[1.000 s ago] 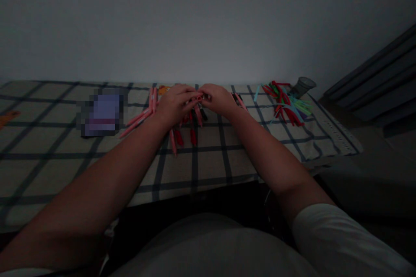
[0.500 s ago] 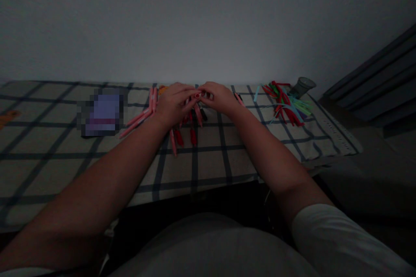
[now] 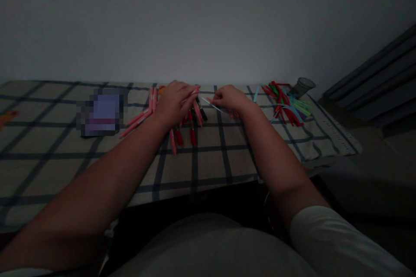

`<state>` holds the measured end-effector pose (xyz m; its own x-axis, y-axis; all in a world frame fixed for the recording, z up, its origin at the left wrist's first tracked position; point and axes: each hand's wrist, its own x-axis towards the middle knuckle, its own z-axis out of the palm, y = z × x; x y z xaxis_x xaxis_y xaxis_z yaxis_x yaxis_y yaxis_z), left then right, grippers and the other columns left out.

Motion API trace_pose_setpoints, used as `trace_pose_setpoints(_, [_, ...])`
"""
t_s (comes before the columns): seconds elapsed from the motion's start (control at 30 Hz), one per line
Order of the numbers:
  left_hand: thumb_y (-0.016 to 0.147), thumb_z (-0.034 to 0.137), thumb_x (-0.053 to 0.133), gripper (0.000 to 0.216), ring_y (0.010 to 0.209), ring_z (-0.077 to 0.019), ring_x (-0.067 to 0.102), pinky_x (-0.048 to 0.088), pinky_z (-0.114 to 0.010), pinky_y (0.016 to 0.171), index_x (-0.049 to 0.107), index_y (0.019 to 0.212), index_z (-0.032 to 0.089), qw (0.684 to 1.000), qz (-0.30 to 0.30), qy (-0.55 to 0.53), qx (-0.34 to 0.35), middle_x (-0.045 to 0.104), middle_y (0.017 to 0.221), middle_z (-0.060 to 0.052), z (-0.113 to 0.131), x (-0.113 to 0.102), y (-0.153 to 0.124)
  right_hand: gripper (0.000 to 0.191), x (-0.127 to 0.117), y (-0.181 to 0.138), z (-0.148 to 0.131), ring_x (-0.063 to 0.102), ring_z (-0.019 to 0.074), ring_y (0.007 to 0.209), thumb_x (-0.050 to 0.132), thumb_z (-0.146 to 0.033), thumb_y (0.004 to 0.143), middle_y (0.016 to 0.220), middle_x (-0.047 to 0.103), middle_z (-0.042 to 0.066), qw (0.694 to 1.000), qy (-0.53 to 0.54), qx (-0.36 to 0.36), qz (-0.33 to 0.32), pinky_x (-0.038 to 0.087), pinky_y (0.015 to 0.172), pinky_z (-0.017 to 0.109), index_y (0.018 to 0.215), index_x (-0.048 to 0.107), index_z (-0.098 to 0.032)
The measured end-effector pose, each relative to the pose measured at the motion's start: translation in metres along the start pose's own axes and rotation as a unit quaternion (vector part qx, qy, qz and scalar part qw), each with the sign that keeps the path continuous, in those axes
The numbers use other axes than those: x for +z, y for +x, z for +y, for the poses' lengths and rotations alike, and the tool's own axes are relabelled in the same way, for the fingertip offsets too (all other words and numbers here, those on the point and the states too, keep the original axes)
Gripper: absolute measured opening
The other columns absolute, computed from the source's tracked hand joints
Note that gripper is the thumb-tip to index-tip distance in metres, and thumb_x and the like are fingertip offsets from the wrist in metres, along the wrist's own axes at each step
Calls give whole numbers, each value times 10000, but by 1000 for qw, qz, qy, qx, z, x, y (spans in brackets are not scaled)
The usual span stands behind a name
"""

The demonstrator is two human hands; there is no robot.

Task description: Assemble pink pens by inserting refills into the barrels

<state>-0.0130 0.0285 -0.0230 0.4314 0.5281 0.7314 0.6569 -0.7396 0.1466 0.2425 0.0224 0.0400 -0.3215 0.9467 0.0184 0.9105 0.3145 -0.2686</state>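
Observation:
My left hand [image 3: 173,103] is closed around a pink pen barrel [image 3: 192,92] whose open end points right. A little to its right, my right hand [image 3: 229,97] pinches a thin pale pen refill [image 3: 210,104] that slants toward the left hand; the two parts are apart. Below and between my hands lie several pink, red and black pens [image 3: 185,129] scattered on the checked tablecloth [image 3: 208,160]. More pink pens [image 3: 138,119] lie to the left of my left hand.
A heap of red, green and blue strips [image 3: 286,104] lies at the far right beside a small dark cup [image 3: 302,85]. A blurred purple object [image 3: 101,112] sits at the left. A wall stands right behind the table; the table's edge drops off at right.
My hands were together at the centre, joined on the pen. They have drawn apart: the right hand moved right, pulling the thin refill out of the barrel held by the left.

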Motion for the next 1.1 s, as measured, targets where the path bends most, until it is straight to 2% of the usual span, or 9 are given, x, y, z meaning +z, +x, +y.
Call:
trace_pose_setpoints(0.1, [1179, 456, 483, 465, 1150, -322, 717, 587, -495, 1046, 786, 1445, 225, 1000, -9, -4, -18, 796, 1173, -137, -1, 2, 1, 390, -3, -6, -5, 561, 171, 600, 682, -441, 1138, 705, 713, 69, 1000, 14, 19, -21, 383, 666, 344, 993, 866, -129])
trace_pose_setpoints(0.27, [1178, 458, 465, 447, 1149, -319, 722, 582, -488, 1066, 814, 1301, 207, 1000, -15, -16, -9, 817, 1194, -145, -3, 6, 3, 186, -6, -12, -8, 561, 163, 497, 730, -261, 1062, 568, 620, 11, 996, 41, 56, -64, 422, 615, 334, 1021, 855, -130])
trace_pose_setpoints(0.37, [1182, 452, 442, 453, 1151, -318, 730, 579, -486, 1084, 811, 1279, 208, 999, -16, -20, -24, 831, 1205, -146, -4, 7, 3, 146, -6, -12, -8, 554, 163, 453, 735, -229, 1041, 537, 590, -9, 993, 55, 64, -78, 438, 569, 332, 1005, 839, -134])
trace_pose_setpoints(0.57, [1202, 453, 386, 508, 1177, -311, 735, 577, -467, 1087, 795, 1366, 200, 998, -15, -24, -59, 831, 1246, -143, -1, 8, 3, 145, -4, -9, -6, 551, 161, 448, 740, -223, 1034, 582, 632, 13, 994, 43, 61, -74, 421, 539, 333, 969, 836, -136])
trace_pose_setpoints(0.83, [1204, 410, 335, 555, 1289, -326, 705, 526, -492, 1197, 742, 1491, 165, 990, -72, -18, -117, 805, 1343, -172, 10, 0, 7, 226, -6, -11, -9, 610, 190, 456, 630, -234, 1084, 616, 642, 31, 992, 26, 70, -103, 459, 511, 330, 1025, 825, -136])
trace_pose_setpoints(0.97, [1201, 402, 343, 539, 1298, -329, 704, 524, -491, 1199, 747, 1475, 173, 990, -70, -16, -118, 798, 1334, -166, 10, -1, 7, 209, -6, -11, -10, 618, 180, 481, 623, -186, 1063, 675, 673, 41, 991, 20, 71, -113, 471, 527, 326, 1043, 824, -133])
trace_pose_setpoints(1.1, [1173, 388, 428, 464, 1272, -342, 704, 542, -496, 1161, 771, 1398, 171, 990, -82, -13, -113, 800, 1282, -171, 9, -2, 7, 187, -6, -10, -8, 616, 181, 487, 657, -219, 1059, 671, 678, 35, 991, 31, 69, -109, 469, 537, 330, 1062, 826, -139])
